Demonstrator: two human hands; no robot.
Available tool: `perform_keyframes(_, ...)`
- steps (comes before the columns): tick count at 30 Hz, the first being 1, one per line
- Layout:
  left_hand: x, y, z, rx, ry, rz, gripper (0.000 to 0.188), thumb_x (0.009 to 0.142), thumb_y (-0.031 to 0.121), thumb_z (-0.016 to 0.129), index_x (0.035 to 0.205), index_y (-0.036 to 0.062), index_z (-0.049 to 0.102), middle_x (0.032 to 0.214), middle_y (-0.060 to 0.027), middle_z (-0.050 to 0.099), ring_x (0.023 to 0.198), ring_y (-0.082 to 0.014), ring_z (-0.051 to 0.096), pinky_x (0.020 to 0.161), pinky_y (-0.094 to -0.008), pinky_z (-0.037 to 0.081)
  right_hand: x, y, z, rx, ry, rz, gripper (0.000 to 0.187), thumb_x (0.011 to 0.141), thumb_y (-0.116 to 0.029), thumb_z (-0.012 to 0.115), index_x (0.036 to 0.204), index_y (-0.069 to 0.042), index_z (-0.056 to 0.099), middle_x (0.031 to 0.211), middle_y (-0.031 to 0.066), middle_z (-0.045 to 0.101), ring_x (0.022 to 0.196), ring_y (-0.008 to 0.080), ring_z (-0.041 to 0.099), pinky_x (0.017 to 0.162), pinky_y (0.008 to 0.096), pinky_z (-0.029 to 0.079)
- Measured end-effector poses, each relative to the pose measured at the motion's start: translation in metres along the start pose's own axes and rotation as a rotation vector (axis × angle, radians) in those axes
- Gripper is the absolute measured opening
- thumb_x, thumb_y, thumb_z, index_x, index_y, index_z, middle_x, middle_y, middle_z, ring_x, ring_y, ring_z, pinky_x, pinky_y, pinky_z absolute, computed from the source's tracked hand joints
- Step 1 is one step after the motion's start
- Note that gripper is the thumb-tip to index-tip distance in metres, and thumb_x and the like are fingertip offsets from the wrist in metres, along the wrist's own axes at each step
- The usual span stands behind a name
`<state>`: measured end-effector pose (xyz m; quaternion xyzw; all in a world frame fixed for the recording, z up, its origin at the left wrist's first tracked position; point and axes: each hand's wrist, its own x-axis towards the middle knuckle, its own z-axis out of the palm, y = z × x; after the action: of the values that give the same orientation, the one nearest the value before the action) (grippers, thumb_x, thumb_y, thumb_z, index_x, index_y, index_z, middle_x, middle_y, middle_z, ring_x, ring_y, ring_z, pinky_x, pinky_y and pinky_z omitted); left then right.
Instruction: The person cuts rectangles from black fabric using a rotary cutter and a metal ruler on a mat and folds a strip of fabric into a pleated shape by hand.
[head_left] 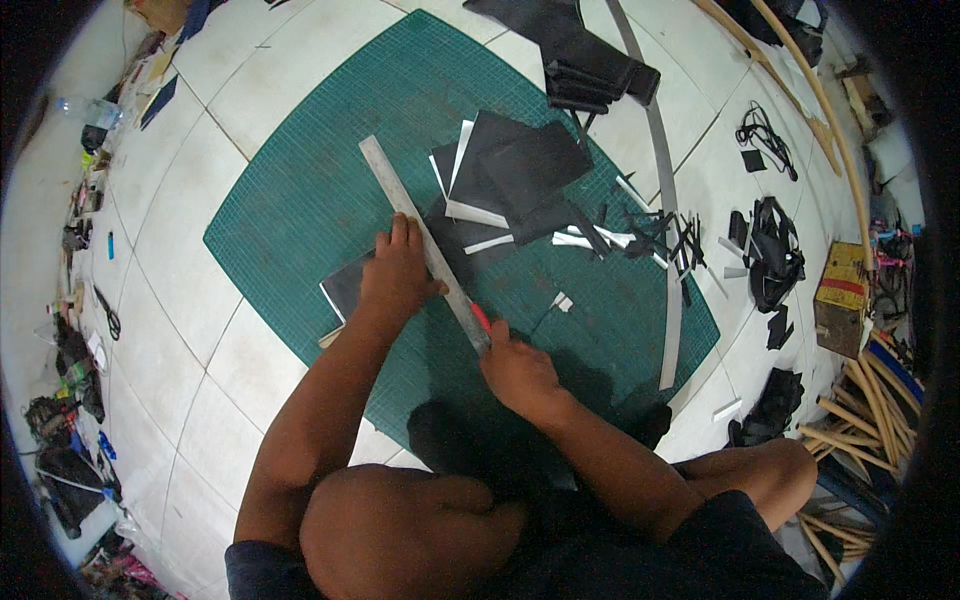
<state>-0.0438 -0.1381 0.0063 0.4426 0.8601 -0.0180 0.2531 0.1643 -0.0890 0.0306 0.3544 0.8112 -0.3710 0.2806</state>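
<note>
My left hand (395,275) holds down a long metal ruler (385,175), its fingertips on the upper part and its thumb lower along it. In my right hand (522,372) is a red-handled cutter knife (481,318), held against the ruler's lower end; its blade is hidden. Under the ruler lies black sheet material, with a black piece with white edges (345,288) sticking out beside my left wrist. Several cut black sheets (515,165), some with white backs, lie loosely piled beyond the ruler. All this rests on a green cutting mat (320,130).
Black and white offcut strips (600,238) litter the mat's right side, near a long grey strip (668,300). Folded black material (590,80) lies beyond. Black scraps (775,255), a yellow-red box (842,290) and wooden sticks (870,400) are at right; scissors (107,312) at left.
</note>
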Motion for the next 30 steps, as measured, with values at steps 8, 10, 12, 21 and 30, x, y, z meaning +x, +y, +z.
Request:
perform_keyframes(8, -0.003, -0.003, 0.004, 0.033, 0.022, 0.002, 0.113, 0.064, 0.039, 0.090, 0.148, -0.0046, 0.029, 0.153, -0.0202, 0.031, 0.129, -0.0373, 0.048, 0.092, -0.0427, 0.058, 0.037, -0.024, -0.014, 0.048, 0.200, -0.117, 0.031, 0.098, -0.026, 0.050, 0.114, -0.001, 0.042, 0.084, 0.0263, 0.069, 0.078, 0.0476, 0.069, 0.072, 0.0601, 0.054)
perform_keyframes(10, -0.002, -0.004, 0.004, 0.045, 0.018, 0.013, 0.111, 0.065, 0.040, 0.089, 0.148, -0.0045, 0.029, 0.154, -0.0201, 0.031, 0.129, -0.0367, 0.047, 0.092, -0.0425, 0.058, 0.056, -0.034, -0.010, 0.019, 0.303, -0.193, 0.031, 0.096, -0.026, 0.053, 0.112, -0.002, 0.042, 0.084, 0.0269, 0.069, 0.077, 0.0460, 0.069, 0.070, 0.0572, 0.056)
perform_keyframes(12, -0.001, -0.009, 0.010, 0.056, 0.029, 0.036, 0.110, 0.067, 0.040, 0.088, 0.148, -0.0045, 0.029, 0.154, -0.0202, 0.030, 0.129, -0.0360, 0.047, 0.092, -0.0424, 0.058, 0.067, -0.040, -0.004, 0.057, 0.310, -0.235, 0.031, 0.099, -0.026, 0.052, 0.112, -0.001, 0.040, 0.085, 0.0279, 0.068, 0.080, 0.0468, 0.068, 0.070, 0.0563, 0.054)
perform_keyframes(21, 0.000, -0.010, 0.015, 0.056, 0.060, 0.031, 0.105, 0.070, 0.037, 0.086, 0.148, -0.0050, 0.029, 0.154, -0.0209, 0.030, 0.128, -0.0360, 0.048, 0.091, -0.0395, 0.059, 0.084, -0.038, 0.005, 0.046, 0.332, -0.233, 0.027, 0.099, -0.023, 0.051, 0.109, 0.001, 0.041, 0.086, 0.0277, 0.068, 0.081, 0.0449, 0.069, 0.072, 0.0530, 0.055)
perform_keyframes(30, 0.006, -0.018, 0.031, 0.162, 0.155, 0.030, 0.097, 0.073, 0.035, 0.082, 0.146, -0.0059, 0.033, 0.151, -0.0208, 0.035, 0.123, -0.0356, 0.052, 0.089, -0.0408, 0.059, 0.085, -0.055, -0.018, 0.068, 0.250, -0.186, 0.030, 0.093, -0.018, 0.056, 0.111, 0.003, 0.043, 0.092, 0.0294, 0.067, 0.090, 0.0460, 0.067, 0.077, 0.0552, 0.053)
